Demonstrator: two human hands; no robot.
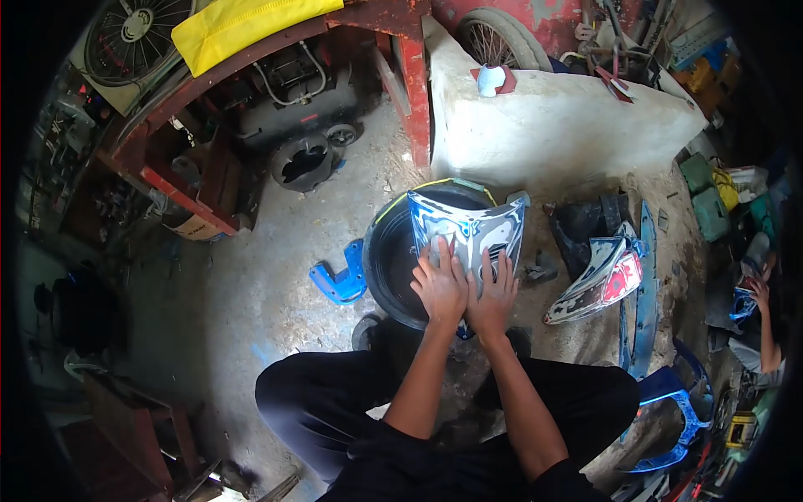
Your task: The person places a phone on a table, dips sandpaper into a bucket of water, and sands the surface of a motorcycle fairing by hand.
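A curved panel [468, 219] with blue, white and grey patches lies over the right part of a round black tub [386, 289]. Both of my hands rest on the lower half of the panel, side by side. My left hand [441, 289] lies flat with its fingers spread, pointing up the panel. Close beside it, my right hand [492, 293] is also laid on the surface, fingers apart. Whatever is under the palms is hidden. The tub has a yellow-green strip along its upper rim, and its inside looks dark.
A blue part [341, 276] lies left of the tub. To the right are a white, blue and red panel [598, 280], a long blue strip [644, 293] and a blue frame [682, 418]. A low white wall [552, 125] stands ahead. Another person's arm [765, 322] shows far right.
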